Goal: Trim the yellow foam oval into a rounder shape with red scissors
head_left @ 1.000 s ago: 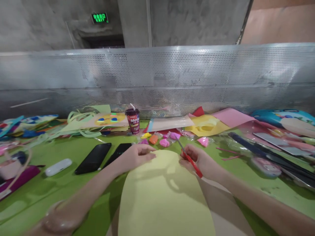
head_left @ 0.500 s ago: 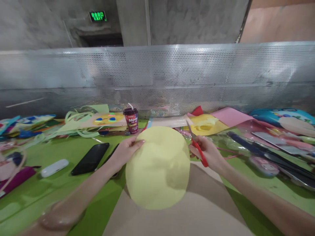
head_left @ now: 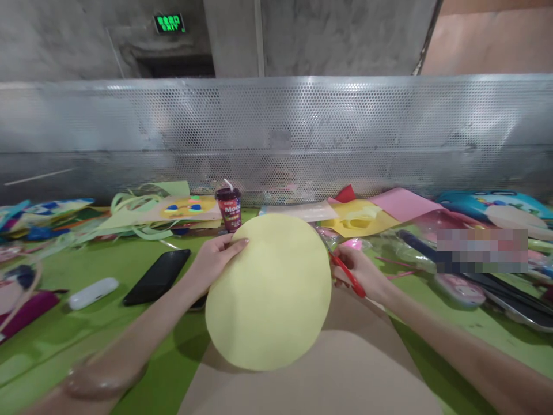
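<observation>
A round sheet of pale yellow paper [head_left: 270,294] is held up in front of me. My left hand [head_left: 220,256] pinches its upper left edge, thumb on the near face and fingers behind. At the right edge of the paper, my right hand [head_left: 356,270] grips red-handled scissors [head_left: 351,275]. Their blades point up and left along the paper's rim and are partly hidden behind it. Beneath lies a large beige sheet [head_left: 358,369] on the green tabletop [head_left: 159,357].
A dark lidded cup with a straw [head_left: 228,208] stands behind the paper. Left are a black phone [head_left: 158,276] and a white case [head_left: 93,293]. Yellow paper [head_left: 367,218], pink paper [head_left: 408,202] and pale green strips [head_left: 133,210] lie along the perforated metal panel [head_left: 328,132].
The yellow paper has shifted left and turned slightly with my left hand. The scissors' blades, in plain sight beside the paper before, now lie at its right edge, partly hidden.
</observation>
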The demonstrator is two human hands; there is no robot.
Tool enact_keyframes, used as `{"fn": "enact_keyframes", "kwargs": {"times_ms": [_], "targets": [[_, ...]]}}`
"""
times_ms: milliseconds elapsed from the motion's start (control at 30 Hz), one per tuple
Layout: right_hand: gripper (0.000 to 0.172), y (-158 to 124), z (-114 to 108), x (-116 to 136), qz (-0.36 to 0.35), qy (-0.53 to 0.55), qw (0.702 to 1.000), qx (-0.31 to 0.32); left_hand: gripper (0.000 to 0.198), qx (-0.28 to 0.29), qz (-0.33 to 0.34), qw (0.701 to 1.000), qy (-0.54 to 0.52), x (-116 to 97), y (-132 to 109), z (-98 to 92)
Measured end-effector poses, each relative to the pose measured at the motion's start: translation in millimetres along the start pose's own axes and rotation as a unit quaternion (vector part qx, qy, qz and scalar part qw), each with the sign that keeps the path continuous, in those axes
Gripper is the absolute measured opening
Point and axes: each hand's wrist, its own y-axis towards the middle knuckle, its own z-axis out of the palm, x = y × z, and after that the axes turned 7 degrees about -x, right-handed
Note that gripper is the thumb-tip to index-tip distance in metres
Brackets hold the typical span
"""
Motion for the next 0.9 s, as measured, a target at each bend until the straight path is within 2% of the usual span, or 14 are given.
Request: {"fn": "enact_keyframes", "kwargs": {"times_ms": [400, 900], "targets": [[0.011, -0.4, 0.0, -2.9, -0.022, -0.020, 0.999, 0.012, 0.041, 0.004, -0.001, 1.000, -0.007, 0.3, 0.2, -1.6], [0.011, -4.3, -0.3, 5.2, -0.002, -0.021, 1.000, 0.017, 0.038, 0.000, 0.000, 1.000, 0.002, -3.1, -1.5, -1.7]]}}
